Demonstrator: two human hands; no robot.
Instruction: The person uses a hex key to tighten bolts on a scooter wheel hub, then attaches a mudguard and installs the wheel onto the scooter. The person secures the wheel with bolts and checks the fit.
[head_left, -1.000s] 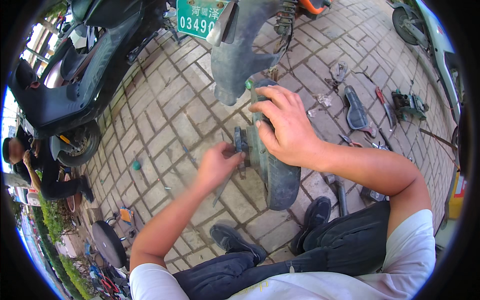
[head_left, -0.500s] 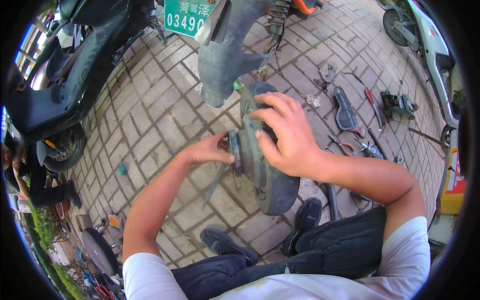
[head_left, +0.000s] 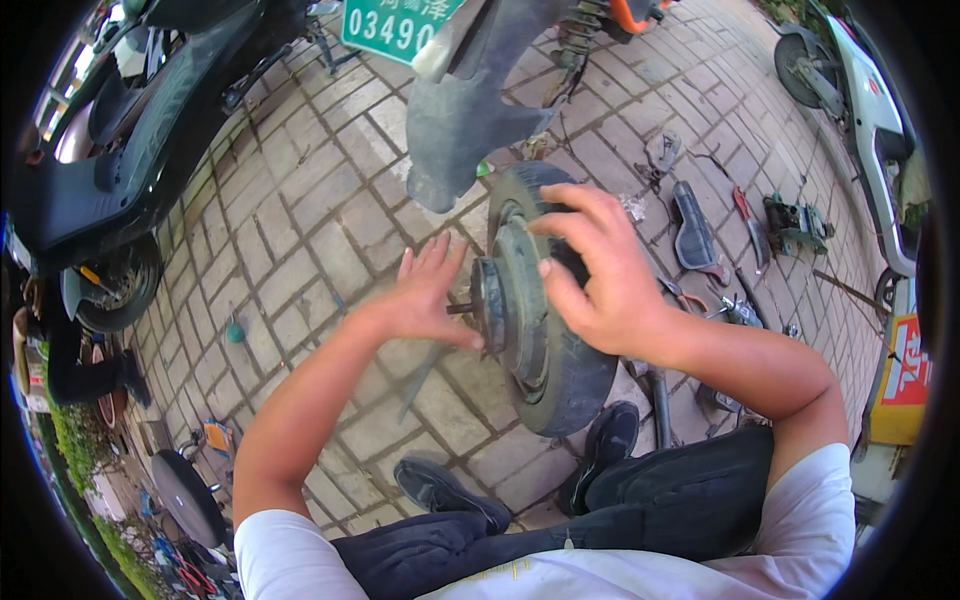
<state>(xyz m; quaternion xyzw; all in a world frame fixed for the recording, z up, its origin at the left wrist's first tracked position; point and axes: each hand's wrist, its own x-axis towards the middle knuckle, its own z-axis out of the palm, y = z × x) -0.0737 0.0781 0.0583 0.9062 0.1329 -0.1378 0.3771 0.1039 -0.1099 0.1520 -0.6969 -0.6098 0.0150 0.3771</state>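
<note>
A scooter wheel (head_left: 585,375) with a black tyre and a dusty grey hub stands upright on the paving in front of me. My right hand (head_left: 605,275) grips it over the right side of the tyre, with bent fingers reaching toward the hub. On the hub's left face is a round dark drum (head_left: 490,300), and a thin axle (head_left: 459,309) sticks out of it. Beside that axle is my left hand (head_left: 425,300), fingers spread and thumb near the drum's lower edge. Whether the thumb touches the drum I cannot tell.
Beyond the wheel hangs a scooter's rear mudguard (head_left: 440,150). On the right lie a grey-black moulded part (head_left: 692,230), red-handled pliers (head_left: 745,205), a greenish metal part (head_left: 797,224) and a metal bar (head_left: 661,410). A black scooter (head_left: 150,180) is parked at left.
My left hand has let go of the drum and its fingers have spread, baring the axle. The wheel appears slightly further right, with my right hand still on it.
</note>
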